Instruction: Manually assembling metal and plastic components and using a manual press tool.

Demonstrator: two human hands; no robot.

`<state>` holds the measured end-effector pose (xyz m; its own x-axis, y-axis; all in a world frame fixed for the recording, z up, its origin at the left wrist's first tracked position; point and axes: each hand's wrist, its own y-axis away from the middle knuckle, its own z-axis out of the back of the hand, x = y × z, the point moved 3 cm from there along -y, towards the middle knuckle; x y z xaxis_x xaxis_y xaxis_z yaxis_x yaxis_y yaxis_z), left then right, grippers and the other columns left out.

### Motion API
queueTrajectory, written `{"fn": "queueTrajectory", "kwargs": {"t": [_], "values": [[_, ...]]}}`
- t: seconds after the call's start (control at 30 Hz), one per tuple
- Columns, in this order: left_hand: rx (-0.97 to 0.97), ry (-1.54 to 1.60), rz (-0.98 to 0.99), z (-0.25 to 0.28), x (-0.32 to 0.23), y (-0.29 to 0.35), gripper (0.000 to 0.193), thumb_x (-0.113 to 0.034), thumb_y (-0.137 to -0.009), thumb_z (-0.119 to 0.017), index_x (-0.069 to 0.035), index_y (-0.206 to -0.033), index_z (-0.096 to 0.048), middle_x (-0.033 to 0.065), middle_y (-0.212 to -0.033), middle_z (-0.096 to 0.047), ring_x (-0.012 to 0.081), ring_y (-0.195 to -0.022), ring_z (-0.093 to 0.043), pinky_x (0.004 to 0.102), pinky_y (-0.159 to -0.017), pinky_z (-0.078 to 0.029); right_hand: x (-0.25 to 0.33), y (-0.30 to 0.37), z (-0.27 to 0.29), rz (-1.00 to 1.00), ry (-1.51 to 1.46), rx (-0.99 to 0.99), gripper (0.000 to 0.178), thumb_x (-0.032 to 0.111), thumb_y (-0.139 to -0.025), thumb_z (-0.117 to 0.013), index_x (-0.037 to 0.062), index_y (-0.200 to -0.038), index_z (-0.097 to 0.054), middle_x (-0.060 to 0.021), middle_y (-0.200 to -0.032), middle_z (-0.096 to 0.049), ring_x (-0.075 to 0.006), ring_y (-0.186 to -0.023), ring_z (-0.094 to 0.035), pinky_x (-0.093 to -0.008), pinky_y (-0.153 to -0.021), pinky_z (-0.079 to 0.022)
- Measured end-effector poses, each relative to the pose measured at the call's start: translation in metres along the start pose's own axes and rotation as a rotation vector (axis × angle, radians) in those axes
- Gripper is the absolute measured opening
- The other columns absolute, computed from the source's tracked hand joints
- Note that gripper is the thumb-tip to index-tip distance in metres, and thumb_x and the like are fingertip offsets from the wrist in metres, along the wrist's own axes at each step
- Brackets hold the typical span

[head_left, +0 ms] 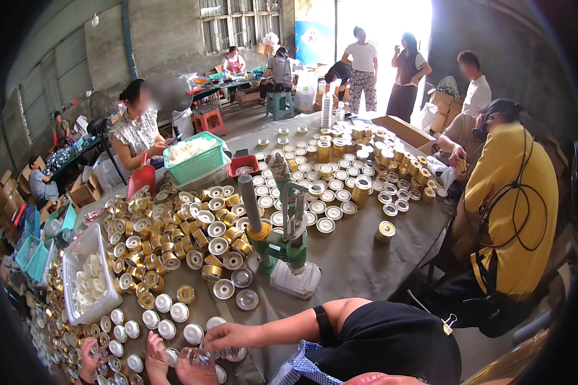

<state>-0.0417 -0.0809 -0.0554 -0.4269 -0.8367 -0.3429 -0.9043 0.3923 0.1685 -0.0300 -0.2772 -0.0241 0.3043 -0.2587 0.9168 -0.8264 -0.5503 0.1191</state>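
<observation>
At the lower left edge, my left hand (88,362) has its fingers curled round a small shiny round piece (94,350), partly hidden. Just right of it, my right hand (154,357) points upward, fingers stretched, next to a white-topped round tin (171,357). Several more white-topped tins (151,319) stand in front of both hands. Close on the right, a co-worker's hand (196,366) lies palm up with a clear round lid (199,357) over its fingers. The co-worker's other hand (231,336), on an arm with a black band, reaches in beside it.
A white basket (114,297) of white pieces stands beyond my hands. Gold tins (167,237) are heaped behind it. A green hand press (292,250) stands mid-table, with rows of tins (325,224) beyond. A person in yellow (514,205) sits at the right.
</observation>
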Motion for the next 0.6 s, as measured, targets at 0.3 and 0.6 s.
{"fn": "queueTrajectory", "kwargs": {"t": [0.3, 0.6], "values": [[-0.159, -1.876, -0.399, -0.076, 0.008, 0.012, 0.042, -0.024, -0.088, -0.069, -0.002, -0.121, -0.057, 0.0185, -0.115, -0.060, 0.0246, -0.099, -0.060, 0.0372, -0.081, -0.049, 0.008, 0.011, 0.008, -0.217, 0.069, -0.155, 0.039, 0.045, -0.090, -0.065, 0.0059, -0.096, -0.068, 0.0025, -0.082, -0.063, -0.0053, -0.073, -0.058, -0.0226, -0.058, -0.048], [-0.309, -1.727, -0.509, -0.033, 0.019, 0.028, 0.039, -0.031, -0.091, -0.049, 0.002, -0.109, -0.055, 0.0224, -0.099, -0.063, 0.0438, -0.097, -0.061, 0.0459, -0.084, -0.049, 0.004, 0.013, -0.019, -0.285, -0.074, -0.099, 0.037, 0.040, -0.093, -0.061, 0.0074, -0.111, -0.066, -0.0005, -0.090, -0.068, -0.0113, -0.075, -0.063, -0.0275, -0.056, -0.052]]}}
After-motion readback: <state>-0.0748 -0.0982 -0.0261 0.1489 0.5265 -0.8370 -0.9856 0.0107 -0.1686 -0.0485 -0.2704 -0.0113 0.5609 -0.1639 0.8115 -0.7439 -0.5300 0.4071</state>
